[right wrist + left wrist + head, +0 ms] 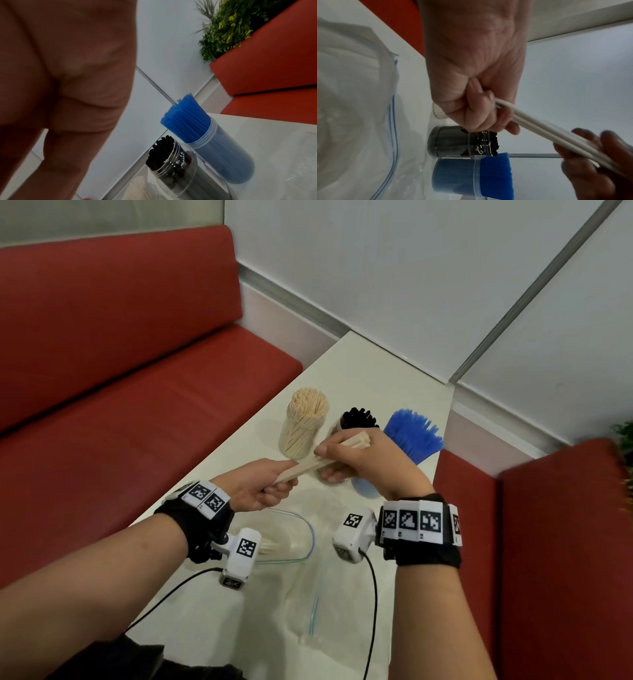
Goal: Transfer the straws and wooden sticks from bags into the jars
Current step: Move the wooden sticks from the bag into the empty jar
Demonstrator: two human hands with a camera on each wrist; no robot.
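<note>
A bundle of pale wooden sticks (308, 465) hangs over the white table (359, 364), held at both ends. My left hand (274, 484) grips the near end in a fist, and the left wrist view shows its fingers (479, 115) curled round the sticks (547, 129). My right hand (346, 453) grips the far end, with the stick tips poking out past the thumb. Part of a clear jar (330, 475) shows just under the right hand. In the right wrist view only the palm (68, 81) shows, and the sticks are hidden.
Behind the hands stand a jar of thin wooden sticks (303, 426), a jar of black straws (359, 419) and a jar of blue straws (411, 436). A zip bag (287, 539) holding sticks and a flat clear bag (308, 611) lie near me. Red benches flank the table.
</note>
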